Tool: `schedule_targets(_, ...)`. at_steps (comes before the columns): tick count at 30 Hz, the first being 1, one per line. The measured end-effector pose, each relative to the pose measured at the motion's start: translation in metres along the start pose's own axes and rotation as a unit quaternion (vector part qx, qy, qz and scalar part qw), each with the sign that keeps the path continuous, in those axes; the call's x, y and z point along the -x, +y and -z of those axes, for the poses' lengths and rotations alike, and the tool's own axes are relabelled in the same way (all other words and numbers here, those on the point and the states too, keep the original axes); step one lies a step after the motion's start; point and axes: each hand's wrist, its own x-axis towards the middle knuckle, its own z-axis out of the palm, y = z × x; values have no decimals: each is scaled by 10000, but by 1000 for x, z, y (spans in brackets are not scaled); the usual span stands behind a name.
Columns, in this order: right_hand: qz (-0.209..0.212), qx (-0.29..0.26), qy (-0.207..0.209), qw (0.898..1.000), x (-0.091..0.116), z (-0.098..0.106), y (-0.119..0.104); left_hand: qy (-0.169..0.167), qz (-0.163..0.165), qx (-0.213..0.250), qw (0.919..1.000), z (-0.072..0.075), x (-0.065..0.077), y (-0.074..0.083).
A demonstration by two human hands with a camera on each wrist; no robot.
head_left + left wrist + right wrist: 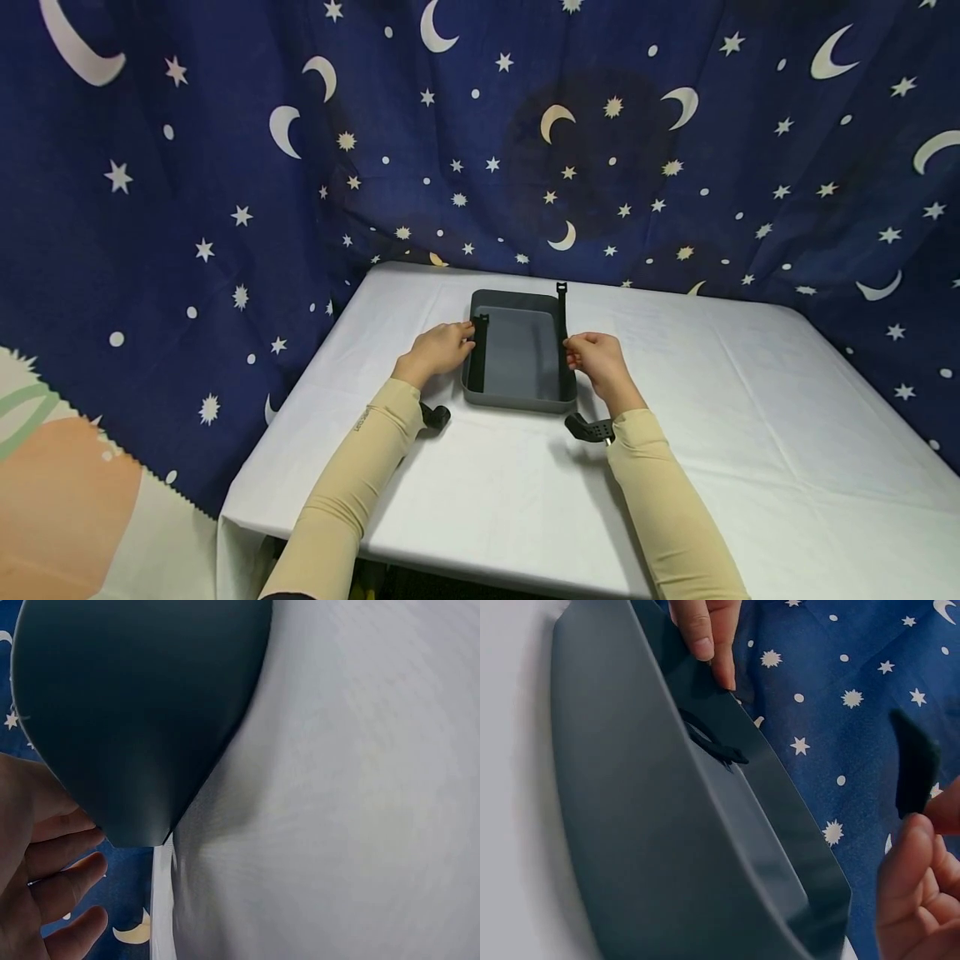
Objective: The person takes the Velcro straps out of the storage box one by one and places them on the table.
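Observation:
A grey rectangular tray [517, 403] with raised walls lies on the white table. My right hand [597, 360] pinches a black strap [562, 304] at the tray's right wall, and the strap's slotted end sticks up past my fingers. In the right wrist view, the held strap [916, 765] rises above the thumb and fingertips. My left hand [442, 347] rests at the left rim with its fingers loosely extended, some reaching over the edge. Inside the tray, along the left wall, is a second black strap [478, 358]; it looks curved in the right wrist view.
A white cloth covers the table [480, 492], whose front edge drops away below. Behind it hangs a dark blue curtain [510, 125] with moons and stars. Black wrist-worn devices [588, 428] stick out from both beige sleeves [667, 492].

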Motion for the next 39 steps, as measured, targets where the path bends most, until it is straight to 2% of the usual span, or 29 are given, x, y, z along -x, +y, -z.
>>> schedule_targets(26, -39, 30, 28, 10000, 1, 10, 5, -2, 23, 67, 10000, -2, 1, -2)
schedule_targets(39, -229, -29, -59, 9997, 0, 16, 5, 13, 26, 36, 10000, 0, 1, 0)
